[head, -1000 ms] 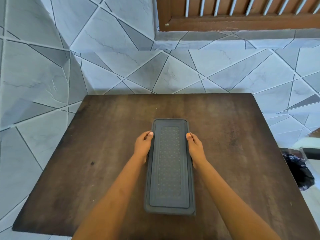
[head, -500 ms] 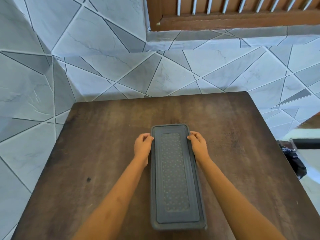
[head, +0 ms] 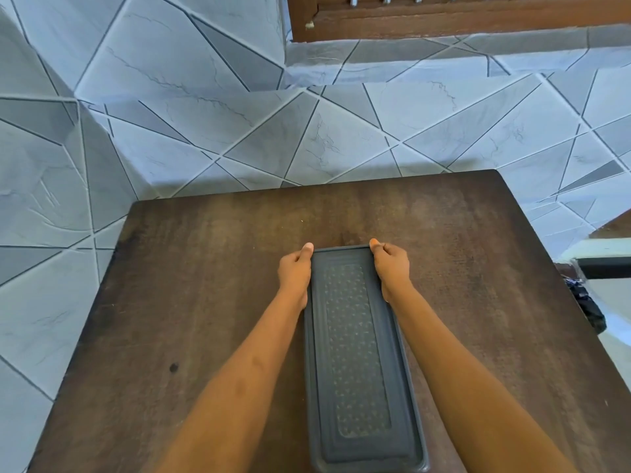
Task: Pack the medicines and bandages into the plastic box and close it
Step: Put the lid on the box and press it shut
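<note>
Left hand (head: 294, 272) | right hand (head: 392, 268) | both clamped on far corners of lidded plastic box (head: 355, 353) between them

Box contents: hidden; the dark lid (head: 356, 349) covers the whole plastic box (head: 415, 435), so nothing inside shows.
Box walls: almost wholly hidden under the lid's rim.
Left hand (head: 294, 274) fingers: curled out of sight below the lid's far left corner; only the thumb shows.
Right hand (head: 392, 268) fingers: likewise tucked under the far right corner.
Worktop (head: 211, 274): near edge cut off by the bottom of the view.
Forearms: run out past the bottom edge.
Dark bundle (head: 585, 303) at right: blurred, cannot tell what it is.
Window frame (head: 444, 18): cut off at the top.
</note>
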`<act>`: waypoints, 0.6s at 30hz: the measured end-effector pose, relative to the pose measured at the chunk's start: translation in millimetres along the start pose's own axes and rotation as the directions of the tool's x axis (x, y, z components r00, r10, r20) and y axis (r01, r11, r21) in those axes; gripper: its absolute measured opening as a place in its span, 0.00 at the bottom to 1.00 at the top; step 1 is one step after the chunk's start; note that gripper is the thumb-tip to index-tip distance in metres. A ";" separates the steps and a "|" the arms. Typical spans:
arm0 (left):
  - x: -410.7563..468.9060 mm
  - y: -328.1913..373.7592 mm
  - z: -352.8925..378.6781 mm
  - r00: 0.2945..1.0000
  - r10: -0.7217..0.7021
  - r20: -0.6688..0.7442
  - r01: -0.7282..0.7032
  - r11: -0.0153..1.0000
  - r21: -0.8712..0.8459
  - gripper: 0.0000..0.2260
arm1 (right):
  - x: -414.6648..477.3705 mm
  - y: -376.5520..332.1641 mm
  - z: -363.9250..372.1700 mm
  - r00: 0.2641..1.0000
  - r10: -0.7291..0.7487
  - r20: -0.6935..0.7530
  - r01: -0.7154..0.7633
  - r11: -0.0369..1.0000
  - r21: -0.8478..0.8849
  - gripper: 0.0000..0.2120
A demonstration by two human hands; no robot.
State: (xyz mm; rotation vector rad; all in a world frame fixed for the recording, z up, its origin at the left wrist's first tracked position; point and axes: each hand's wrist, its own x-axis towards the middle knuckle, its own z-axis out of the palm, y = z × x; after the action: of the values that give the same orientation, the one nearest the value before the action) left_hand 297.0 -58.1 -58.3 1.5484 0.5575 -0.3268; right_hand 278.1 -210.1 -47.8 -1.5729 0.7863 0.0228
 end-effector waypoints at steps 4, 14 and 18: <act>6.6 -4.0 -2.3 1.000 0.024 0.016 -0.024 0.999 0.031 0.17 | 0.0 2.8 -0.4 0.999 -0.032 -0.010 0.032 0.999 -0.005 0.16; -42.6 -10.3 -32.6 0.989 0.112 0.098 -0.137 0.944 0.301 0.12 | -38.9 22.0 -29.6 0.993 -0.069 0.098 0.080 0.991 -0.106 0.15; -106.3 -38.6 -56.6 0.973 0.125 0.193 -0.196 0.887 0.418 0.12 | -89.9 56.8 -62.5 0.974 -0.025 0.223 0.045 0.995 -0.085 0.13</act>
State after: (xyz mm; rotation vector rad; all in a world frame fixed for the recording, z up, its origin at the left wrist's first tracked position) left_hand 180.1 -18.2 -31.1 1.9666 0.2304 -0.4666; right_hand 155.3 -221.1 -45.0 -1.6361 0.5883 0.2071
